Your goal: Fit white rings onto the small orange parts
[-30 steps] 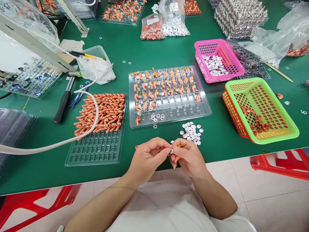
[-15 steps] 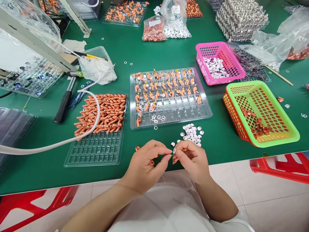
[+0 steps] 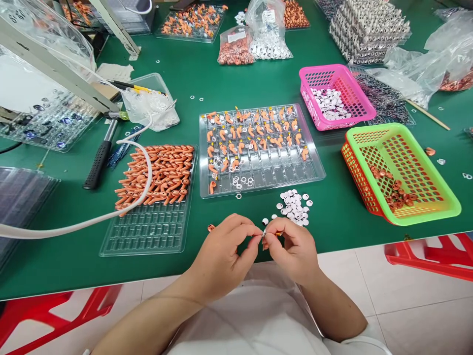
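My left hand (image 3: pixel 225 256) pinches at a small white piece (image 3: pixel 263 233) with thumb and forefinger. Meeting it fingertip to fingertip, my right hand (image 3: pixel 295 249) is closed on a small orange part with a yellow bit (image 3: pixel 279 233), mostly hidden by the fingers. Just beyond my right hand lies a loose pile of white discs (image 3: pixel 294 207) with dark marks. One small copper-coloured part (image 3: pixel 211 228) rests beside my left hand. Farther back, a clear tray (image 3: pixel 281 172) carries rows of curved orange pieces with yellow ends, and several thin white rings (image 3: pixel 244 182).
At left, orange tubes (image 3: pixel 158 172) fill part of another clear tray (image 3: pixel 144 236), crossed by a white hose (image 3: pixel 149 172). A hammer (image 3: pixel 99 162) lies beyond. Right stand a pink basket (image 3: pixel 338 74) of white discs and a green basket (image 3: pixel 439 212) with copper-coloured parts.
My two hands have come together, and the left fingertips now touch the white piece, which stood apart from them at my right fingertips. The table items have not moved.
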The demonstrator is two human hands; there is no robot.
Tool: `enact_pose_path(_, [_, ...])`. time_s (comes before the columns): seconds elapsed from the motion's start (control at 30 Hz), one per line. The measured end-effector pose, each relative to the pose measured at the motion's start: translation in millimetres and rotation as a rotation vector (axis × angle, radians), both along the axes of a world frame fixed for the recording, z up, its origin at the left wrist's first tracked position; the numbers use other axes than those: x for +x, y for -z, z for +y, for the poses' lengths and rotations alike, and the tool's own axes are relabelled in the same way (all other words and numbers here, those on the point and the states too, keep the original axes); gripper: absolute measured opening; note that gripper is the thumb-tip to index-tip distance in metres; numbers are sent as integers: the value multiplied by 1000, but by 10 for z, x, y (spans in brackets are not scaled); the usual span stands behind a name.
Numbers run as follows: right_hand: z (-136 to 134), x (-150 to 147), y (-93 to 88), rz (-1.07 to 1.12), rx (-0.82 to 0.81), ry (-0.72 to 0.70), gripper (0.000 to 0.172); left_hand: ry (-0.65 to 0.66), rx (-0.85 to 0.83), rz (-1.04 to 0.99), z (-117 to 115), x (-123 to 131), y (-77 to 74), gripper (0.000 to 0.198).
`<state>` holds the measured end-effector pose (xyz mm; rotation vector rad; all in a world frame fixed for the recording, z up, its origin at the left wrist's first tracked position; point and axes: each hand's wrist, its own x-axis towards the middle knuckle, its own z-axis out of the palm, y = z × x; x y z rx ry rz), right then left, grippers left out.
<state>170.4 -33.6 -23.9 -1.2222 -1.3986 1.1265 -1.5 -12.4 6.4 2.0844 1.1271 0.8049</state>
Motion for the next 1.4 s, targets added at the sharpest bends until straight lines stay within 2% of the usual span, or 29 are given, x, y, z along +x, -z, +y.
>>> enact_pose_path(0.47, [8, -10, -6, -7, -49, -9, 12, 28, -54, 28, 22, -40, -28, 15])
enact_pose_path(0.77, [-5, -18, 16, 9, -82, -10, 13, 32, 15, 52, 35, -29, -19, 13])
enact_pose_path(1.0, [-22, 5, 49, 116, -210, -57, 11, 57, 1, 65, 30, -21, -37, 14])
enact_pose_path(1.23, [-5, 59, 87, 353, -328, -156, 13, 63, -87, 41, 28, 23, -77, 16])
enact_pose_path(1.4, [-13, 77, 106, 473, -334, -176, 19, 28, -144, 51, 65, 25, -115, 16])
